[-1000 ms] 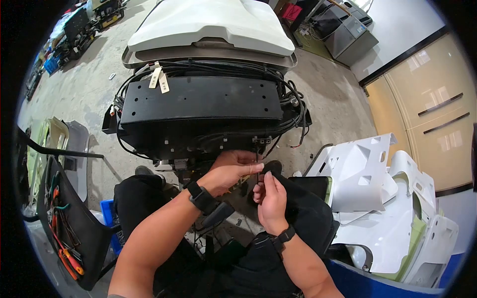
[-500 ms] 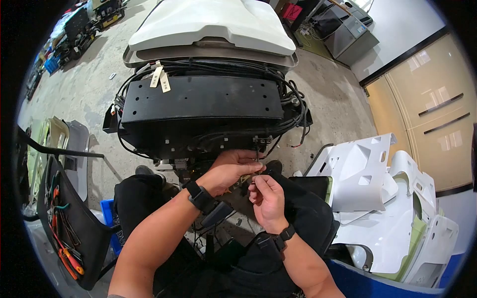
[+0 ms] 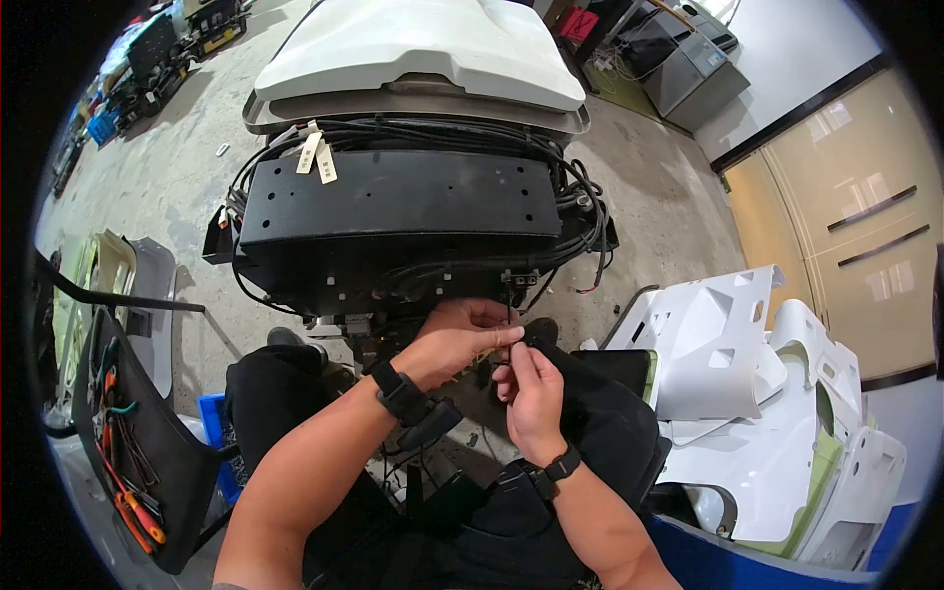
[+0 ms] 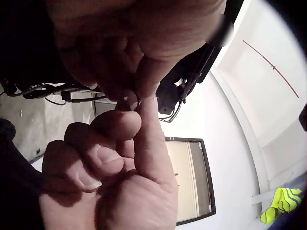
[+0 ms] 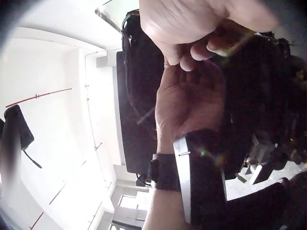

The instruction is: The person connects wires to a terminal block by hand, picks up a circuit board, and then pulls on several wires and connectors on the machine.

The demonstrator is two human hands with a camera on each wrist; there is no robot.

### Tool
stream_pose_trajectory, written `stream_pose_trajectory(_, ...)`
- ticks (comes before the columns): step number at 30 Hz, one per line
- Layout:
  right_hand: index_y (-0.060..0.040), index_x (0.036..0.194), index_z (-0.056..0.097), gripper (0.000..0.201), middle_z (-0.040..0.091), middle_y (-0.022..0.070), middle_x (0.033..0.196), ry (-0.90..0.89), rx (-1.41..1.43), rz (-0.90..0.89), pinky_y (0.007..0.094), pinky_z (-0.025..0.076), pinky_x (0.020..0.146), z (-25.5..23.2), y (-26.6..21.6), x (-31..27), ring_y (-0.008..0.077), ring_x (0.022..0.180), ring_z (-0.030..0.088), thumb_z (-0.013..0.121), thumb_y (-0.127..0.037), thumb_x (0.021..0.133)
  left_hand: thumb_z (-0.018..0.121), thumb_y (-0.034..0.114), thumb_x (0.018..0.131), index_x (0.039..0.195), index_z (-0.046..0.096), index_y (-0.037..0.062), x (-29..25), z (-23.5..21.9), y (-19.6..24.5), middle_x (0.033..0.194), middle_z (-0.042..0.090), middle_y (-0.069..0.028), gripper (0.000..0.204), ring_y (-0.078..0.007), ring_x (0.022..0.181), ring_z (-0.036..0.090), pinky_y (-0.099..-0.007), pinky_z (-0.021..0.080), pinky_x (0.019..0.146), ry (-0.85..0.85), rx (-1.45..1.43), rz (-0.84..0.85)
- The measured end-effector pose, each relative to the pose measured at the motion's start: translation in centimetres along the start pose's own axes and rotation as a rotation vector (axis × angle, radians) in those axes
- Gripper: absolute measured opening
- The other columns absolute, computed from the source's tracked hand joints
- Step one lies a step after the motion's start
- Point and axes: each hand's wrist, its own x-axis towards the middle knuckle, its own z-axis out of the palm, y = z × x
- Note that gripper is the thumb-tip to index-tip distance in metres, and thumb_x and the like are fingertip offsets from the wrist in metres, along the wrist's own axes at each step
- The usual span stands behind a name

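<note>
A thin dark strand [image 3: 509, 307] drops from the lower front edge of the box [image 3: 393, 197], just below a small bracket [image 3: 519, 279] right of the middle, and runs down into the person's hands. Whether it is a wire or a slim tool I cannot tell. The two hands are together at the fingertips: the left hand [image 3: 460, 336] reaches in from the side and pinches the strand between thumb and fingers, while the right hand [image 3: 536, 401], just below, pinches at its lower part with thumb and forefinger, its other fingers curled. The left wrist view shows the fingertips meeting closely, with most of what they hold hidden.

Each wrist wears a black strap. The box is black, with cables [image 3: 442, 133] bundled along its far top edge and looped at both ends; two pale tags [image 3: 317, 162] hang over its left part. Beyond it lies a white cover [image 3: 423, 59]. To the person's left, tools [image 3: 138, 511] with orange handles lie on a black chair [image 3: 182, 442], near a blue bin [image 3: 218, 442]. To the right, white panels [image 3: 708, 339] are piled up, in front of a cream cabinet [image 3: 855, 197].
</note>
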Motion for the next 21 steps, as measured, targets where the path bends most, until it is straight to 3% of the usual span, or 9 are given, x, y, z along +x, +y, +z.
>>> stream_pose_trajectory(2, -0.0051, 0.084, 0.057, 0.027, 0.057, 0.001, 0.067, 0.04, 0.035, 0.022, 0.0195, 0.035, 0.049, 0.0, 0.0, 0.1, 0.0061, 0.054, 0.045, 0.05, -0.03, 0.091, 0.07, 0.017, 0.077, 0.105, 0.058, -0.001, 0.1, 0.0, 0.0, 0.093, 0.062, -0.0076, 0.035, -0.0126, 0.085, 0.056, -0.0246, 0.043, 0.077, -0.016, -0.052, -0.026)
stream_pose_trajectory(4, -0.006, 0.084, 0.057, 0.029, 0.056, 0.0008, 0.066, 0.079, 0.07, 0.045, 0.0201, 0.034, 0.049, -0.2, 0.2, 0.3, 0.0068, 0.053, 0.045, 0.047, -0.033, 0.092, 0.07, 0.016, 0.077, 0.108, 0.056, -0.0012, 0.0, 0.1, 0.0, 0.092, 0.062, -0.008, 0.038, -0.0126, 0.084, 0.057, -0.0247, 0.043, 0.077, 0.074, 0.066, 0.03)
stream_pose_trajectory(10, -0.0073, 0.088, 0.056, 0.032, 0.055, 0.0008, 0.066, 0.066, 0.148, 0.221, 0.023, 0.034, 0.049, -0.2, 0.9, 0.3, 0.0088, 0.054, 0.044, 0.045, -0.037, 0.092, 0.068, 0.014, 0.078, 0.108, 0.056, -0.002, -0.3, 0.1, 0.7, 0.094, 0.062, -0.0087, 0.037, -0.0134, 0.086, 0.057, -0.0249, 0.043, 0.078, 0.021, 0.014, 0.034)
stream_pose_trajectory(17, -0.0055, 0.088, 0.058, 0.033, 0.057, 0.004, 0.07, -0.072, 0.438, 0.264, 0.0244, 0.037, 0.053, -0.7, 0.8, 0.2, 0.0115, 0.056, 0.048, 0.045, -0.036, 0.092, 0.066, 0.013, 0.08, 0.114, 0.053, -0.0026, -0.6, 0.1, 1.0, 0.096, 0.062, -0.0094, 0.04, -0.0134, 0.086, 0.057, -0.0247, 0.044, 0.078, 0.024, 0.025, 0.024)
stream_pose_trajectory(19, -0.0047, 0.088, 0.058, 0.033, 0.058, 0.0045, 0.071, -0.104, 0.489, 0.278, 0.0247, 0.038, 0.054, -0.7, 0.9, 0.2, 0.0119, 0.057, 0.048, 0.045, -0.035, 0.092, 0.064, 0.009, 0.08, 0.111, 0.053, -0.0057, -0.5, 0.1, 0.7, 0.091, 0.063, -0.0109, 0.036, -0.0109, 0.077, 0.059, -0.0229, 0.047, 0.066, 0.03, -0.045, 0.055)
stream_pose_trajectory(21, -0.0038, 0.09, 0.058, 0.031, 0.059, 0.005, 0.073, -0.177, 0.487, 0.294, 0.0247, 0.039, 0.055, -0.6, 0.7, 0.1, 0.012, 0.059, 0.05, 0.046, -0.032, 0.092, 0.063, 0.01, 0.081, 0.113, 0.052, -0.0045, -0.4, -0.1, 0.5, 0.095, 0.063, -0.0111, 0.038, -0.0127, 0.083, 0.059, -0.0237, 0.047, 0.071, 0.011, -0.05, 0.027)
